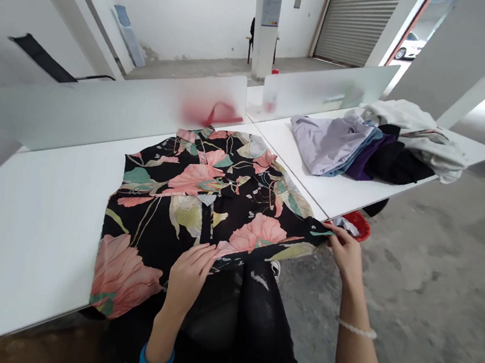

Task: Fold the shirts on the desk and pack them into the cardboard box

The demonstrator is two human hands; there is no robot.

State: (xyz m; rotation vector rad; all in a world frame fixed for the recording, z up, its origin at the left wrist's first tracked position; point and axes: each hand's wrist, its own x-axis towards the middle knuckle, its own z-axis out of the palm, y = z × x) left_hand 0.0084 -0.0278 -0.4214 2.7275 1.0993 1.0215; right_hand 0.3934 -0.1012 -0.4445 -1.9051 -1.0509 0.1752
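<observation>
- Right now, we have the floral garment [198, 179] spread on the white bench [33, 226], its near edge hanging over toward our lap.
- With our left hand [190, 278], we grip that near edge, fingers together.
- With our right hand [344, 250], we pinch its far right corner beside the red basket [365, 227].
- We see a clothes pile [324, 141] farther right, well apart from both hands.

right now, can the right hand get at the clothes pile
Probably yes, with some stretch: nothing seems to stand between the right hand and the clothes pile. It is pinching the edge of the shirt, though, so it would likely need to let go first.
</observation>
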